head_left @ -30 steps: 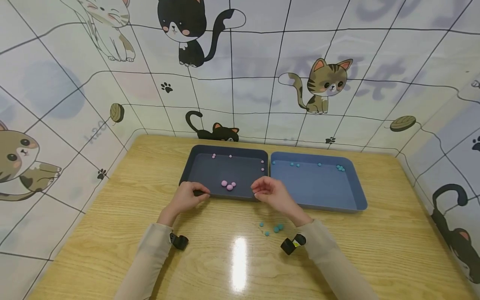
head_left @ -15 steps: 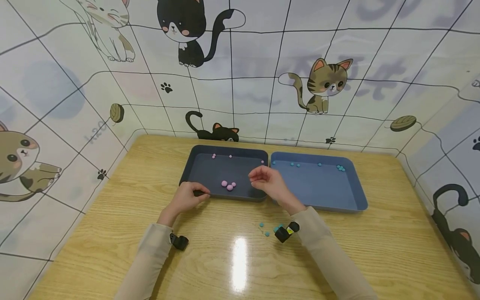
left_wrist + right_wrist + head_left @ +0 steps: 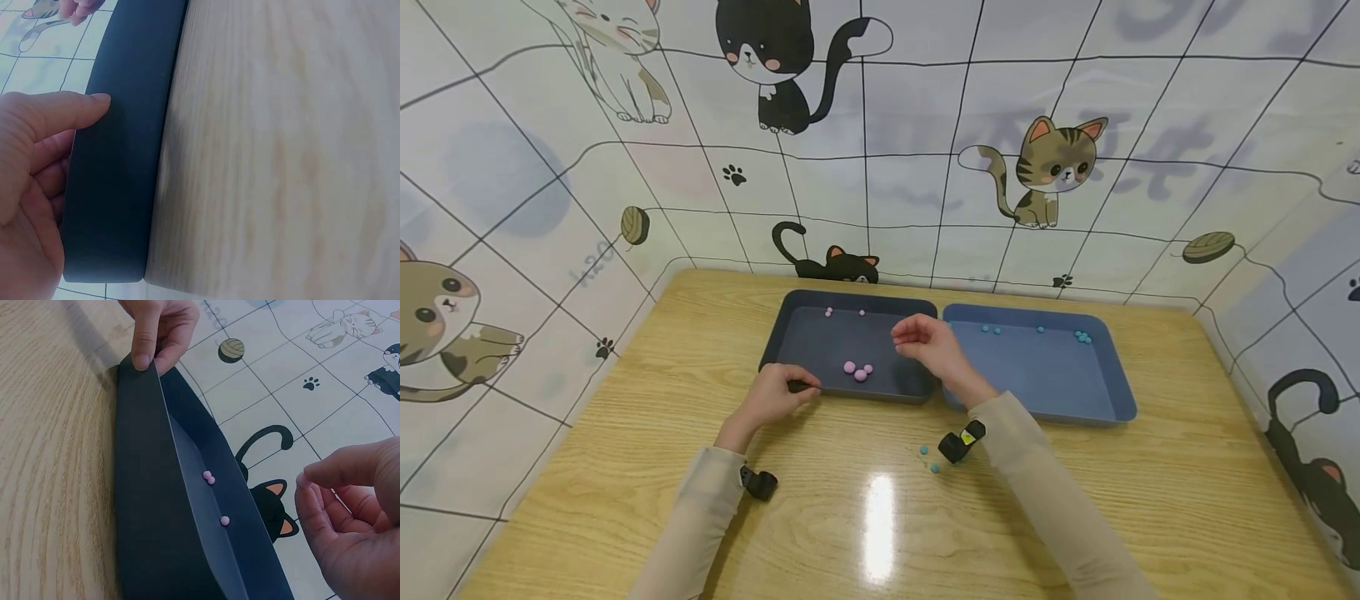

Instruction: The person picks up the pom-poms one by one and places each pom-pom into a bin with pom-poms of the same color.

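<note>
Pinching a pink ball (image 3: 304, 480) between thumb and fingertip, the right hand (image 3: 931, 343) hangs above the dark tray (image 3: 812, 343) — other pink balls (image 3: 861, 376) lie inside. The left hand (image 3: 771, 393) grips its near rim, thumb outside — the blue tray (image 3: 1037, 375) stands just beside.

A small screened-off corner is seen; whether it is set in a home, a lab or an office cannot be told. The wood-grain surface (image 3: 812, 525) is closed in at the back and both sides by a pale covering (image 3: 910, 108), printed with grid lines, cartoon cats (image 3: 1058, 167), paw prints (image 3: 733, 175) and balls of yarn (image 3: 635, 225). Bright light is reflected in the surface's glossy finish.
</note>
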`<move>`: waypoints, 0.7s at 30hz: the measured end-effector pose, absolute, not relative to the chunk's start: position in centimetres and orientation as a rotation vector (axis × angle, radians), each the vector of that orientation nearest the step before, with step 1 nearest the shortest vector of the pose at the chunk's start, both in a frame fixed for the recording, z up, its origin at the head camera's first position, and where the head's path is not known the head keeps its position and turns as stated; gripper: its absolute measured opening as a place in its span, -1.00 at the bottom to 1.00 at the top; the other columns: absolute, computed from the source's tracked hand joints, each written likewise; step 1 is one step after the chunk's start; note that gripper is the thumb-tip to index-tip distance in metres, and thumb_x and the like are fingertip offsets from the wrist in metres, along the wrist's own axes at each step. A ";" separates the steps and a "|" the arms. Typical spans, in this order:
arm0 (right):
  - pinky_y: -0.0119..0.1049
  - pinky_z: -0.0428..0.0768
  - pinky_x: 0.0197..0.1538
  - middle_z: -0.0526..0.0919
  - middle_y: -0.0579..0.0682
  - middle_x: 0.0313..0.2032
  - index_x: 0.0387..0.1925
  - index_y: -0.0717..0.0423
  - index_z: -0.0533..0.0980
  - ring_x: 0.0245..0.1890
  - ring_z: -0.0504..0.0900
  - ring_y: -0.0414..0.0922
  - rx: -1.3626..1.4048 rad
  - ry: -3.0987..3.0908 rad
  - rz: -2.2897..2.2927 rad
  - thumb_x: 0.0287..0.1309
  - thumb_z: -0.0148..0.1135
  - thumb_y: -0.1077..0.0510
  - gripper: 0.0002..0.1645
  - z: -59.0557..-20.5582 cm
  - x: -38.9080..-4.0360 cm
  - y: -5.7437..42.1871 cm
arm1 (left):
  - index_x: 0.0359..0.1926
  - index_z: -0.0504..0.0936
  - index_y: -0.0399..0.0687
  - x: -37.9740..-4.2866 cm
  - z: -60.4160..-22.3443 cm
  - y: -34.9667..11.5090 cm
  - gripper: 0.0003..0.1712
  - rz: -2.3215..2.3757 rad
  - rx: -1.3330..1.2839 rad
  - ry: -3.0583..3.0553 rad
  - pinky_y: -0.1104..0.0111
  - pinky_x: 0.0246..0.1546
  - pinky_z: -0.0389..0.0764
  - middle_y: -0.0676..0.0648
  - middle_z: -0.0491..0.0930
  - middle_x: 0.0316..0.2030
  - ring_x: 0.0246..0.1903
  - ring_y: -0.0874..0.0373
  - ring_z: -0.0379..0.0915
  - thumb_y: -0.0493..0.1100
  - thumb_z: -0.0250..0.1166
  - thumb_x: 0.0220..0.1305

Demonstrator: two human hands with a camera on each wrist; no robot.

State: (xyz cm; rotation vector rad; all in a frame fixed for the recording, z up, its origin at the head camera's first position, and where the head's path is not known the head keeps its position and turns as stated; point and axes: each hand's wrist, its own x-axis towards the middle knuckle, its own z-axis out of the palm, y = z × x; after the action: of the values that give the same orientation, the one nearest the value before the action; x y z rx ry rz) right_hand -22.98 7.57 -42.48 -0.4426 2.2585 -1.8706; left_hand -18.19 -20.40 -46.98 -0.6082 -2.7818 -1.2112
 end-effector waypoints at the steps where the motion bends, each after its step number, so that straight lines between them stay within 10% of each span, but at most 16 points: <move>1: -0.25 0.57 -0.07 0.55 0.35 -0.11 -0.13 0.39 0.50 -0.18 0.59 -0.03 -0.436 2.259 -1.873 0.09 0.17 0.48 -0.74 -42.5 -23.1 7.5 | -0.39 0.74 -0.16 -18.2 -47.0 -20.4 -0.95 -1.208 -0.610 -2.781 0.29 -0.31 0.57 -0.03 0.68 -0.41 -0.38 0.16 0.57 -0.29 0.39 0.07; 21: -0.24 0.57 -0.05 0.59 0.19 -0.18 -0.14 0.38 0.52 -0.22 0.60 -0.09 -0.278 2.300 -1.903 0.11 0.21 0.43 -0.76 -42.7 -24.2 6.5 | -0.39 0.74 -0.17 -18.3 -47.0 -20.4 -0.95 -1.209 -0.632 -2.770 0.27 -0.29 0.58 -0.02 0.68 -0.41 -0.37 0.14 0.58 -0.27 0.39 0.08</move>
State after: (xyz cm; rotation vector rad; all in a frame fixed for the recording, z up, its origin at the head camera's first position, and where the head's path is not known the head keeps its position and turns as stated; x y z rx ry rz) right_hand -24.24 6.51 -42.71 -0.2779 2.3001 -1.9025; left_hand -18.25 -20.44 -47.01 -0.6316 -2.7699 -1.2091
